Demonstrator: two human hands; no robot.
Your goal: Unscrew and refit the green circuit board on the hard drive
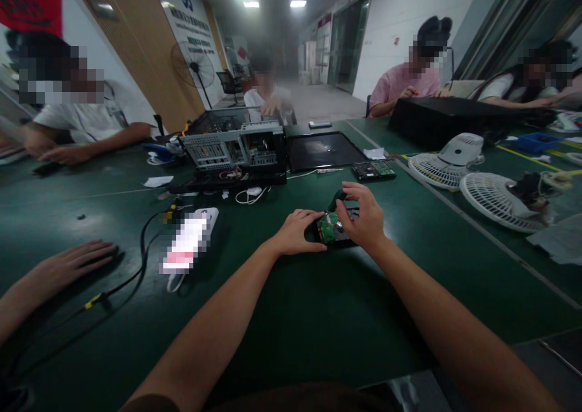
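A hard drive (331, 230) lies on the green table with its green circuit board facing up. My left hand (297, 232) grips its left end, thumb and fingers on opposite edges. Above the board, my right hand (362, 218) pinches a screwdriver (337, 200) with a dark handle, tilted over the drive; its tip is too small to make out. The right hand hides part of the drive's right side. Farther back on the table rests a second drive-like unit (373, 170) with an exposed circuit board.
An opened computer case (234, 151) and a black panel (324, 150) stand ahead. A lit phone (188, 242) and a cable (144, 248) lie left, near another person's hand (68, 268). White fan parts (498, 201) and a black case (448, 118) are right. Several people sit around.
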